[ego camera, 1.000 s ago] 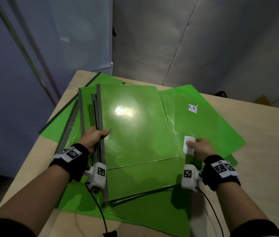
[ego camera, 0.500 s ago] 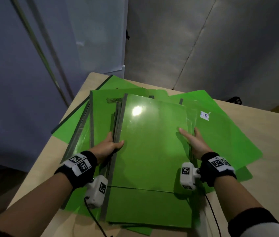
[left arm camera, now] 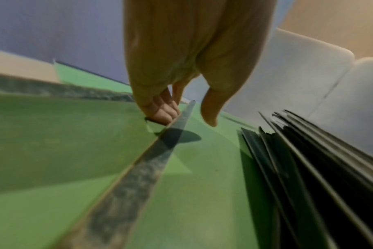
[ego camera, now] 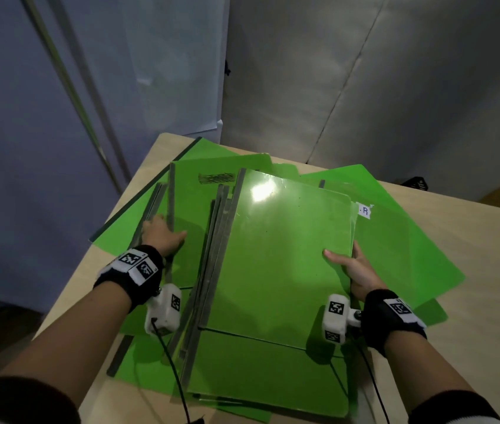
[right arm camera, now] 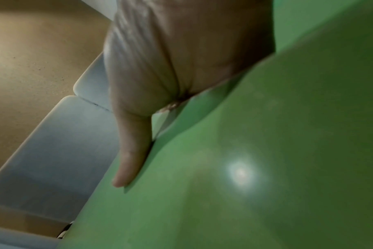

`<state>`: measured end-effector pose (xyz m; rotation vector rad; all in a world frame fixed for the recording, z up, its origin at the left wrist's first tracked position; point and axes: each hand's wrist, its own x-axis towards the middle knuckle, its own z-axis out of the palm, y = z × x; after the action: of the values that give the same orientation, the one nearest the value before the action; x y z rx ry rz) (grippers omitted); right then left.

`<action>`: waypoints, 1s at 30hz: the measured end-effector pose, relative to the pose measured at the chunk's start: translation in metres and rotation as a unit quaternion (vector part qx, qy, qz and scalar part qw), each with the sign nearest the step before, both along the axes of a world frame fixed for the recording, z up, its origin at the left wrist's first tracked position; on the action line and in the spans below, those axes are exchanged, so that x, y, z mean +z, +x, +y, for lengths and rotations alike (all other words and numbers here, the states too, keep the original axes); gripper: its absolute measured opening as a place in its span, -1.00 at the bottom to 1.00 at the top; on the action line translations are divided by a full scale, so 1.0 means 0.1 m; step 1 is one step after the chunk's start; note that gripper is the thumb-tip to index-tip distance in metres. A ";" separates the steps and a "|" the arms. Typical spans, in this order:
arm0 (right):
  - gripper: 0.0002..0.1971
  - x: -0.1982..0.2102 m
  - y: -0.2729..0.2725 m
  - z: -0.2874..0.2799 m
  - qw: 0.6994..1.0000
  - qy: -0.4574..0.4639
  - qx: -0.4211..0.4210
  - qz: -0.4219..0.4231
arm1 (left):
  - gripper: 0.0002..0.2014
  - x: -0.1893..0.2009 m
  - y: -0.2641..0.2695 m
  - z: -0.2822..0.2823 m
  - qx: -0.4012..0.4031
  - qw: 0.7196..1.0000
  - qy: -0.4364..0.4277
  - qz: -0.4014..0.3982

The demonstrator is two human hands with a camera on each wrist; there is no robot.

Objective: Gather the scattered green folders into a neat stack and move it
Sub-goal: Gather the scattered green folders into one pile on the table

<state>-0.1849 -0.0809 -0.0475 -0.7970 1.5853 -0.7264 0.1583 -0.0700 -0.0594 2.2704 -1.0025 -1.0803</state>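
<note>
Several green folders lie overlapped on a beige table (ego camera: 472, 270). In the middle a stack (ego camera: 279, 255) shows grey spines (ego camera: 218, 255) along its left side. My right hand (ego camera: 343, 258) pinches the stack's right edge, thumb (right arm camera: 130, 158) flat on top and fingers hidden underneath. My left hand (ego camera: 163, 231) is on a separate folder (ego camera: 193, 203) to the left; its fingers (left arm camera: 160, 114) curl against the edge of that folder's grey spine (left arm camera: 138, 168), with the thumb (left arm camera: 209, 114) above the cover. A folder with a white "R" label (ego camera: 365, 210) sticks out to the right beneath the stack.
Another folder (ego camera: 120, 231) juts out over the table's left edge. Blue-grey and grey walls stand close behind the table. Cables hang from both wrist cameras over the near folders. A dark object (ego camera: 417, 182) sits beyond the far right table edge.
My left hand left the middle stack's spine and went left to the neighbouring folder's spine. My right hand went from lying on the folders to pinching the stack's right edge.
</note>
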 end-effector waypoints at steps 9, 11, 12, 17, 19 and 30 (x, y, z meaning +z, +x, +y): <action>-0.08 0.07 0.06 0.09 1.000 -0.013 -0.008 -0.022 | -0.45 -0.08 -0.36 0.07 -0.118 0.987 0.033 0.105; -0.06 0.08 0.06 0.11 1.000 -0.013 -0.008 -0.024 | -0.40 -0.10 -0.34 0.13 -0.128 0.981 0.031 0.144; -0.05 0.08 0.08 0.12 1.000 -0.011 -0.004 -0.023 | -0.36 -0.10 -0.30 0.16 -0.136 0.976 0.028 0.165; 0.02 0.13 0.23 0.10 1.000 0.004 0.003 0.006 | -0.27 0.00 -0.14 0.28 -0.186 0.958 0.041 0.215; -0.05 0.14 0.26 0.12 1.000 0.010 -0.010 0.003 | -0.30 0.03 -0.11 0.37 -0.204 0.955 0.051 0.211; 0.21 0.21 0.42 0.33 0.994 0.051 0.060 0.078 | -0.23 0.17 0.28 0.30 -0.120 0.981 0.060 -0.143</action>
<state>-0.1429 -0.0482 -0.0268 -0.8839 1.6836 -0.5026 0.1859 -0.0400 -0.0427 2.5009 -1.3916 -0.9437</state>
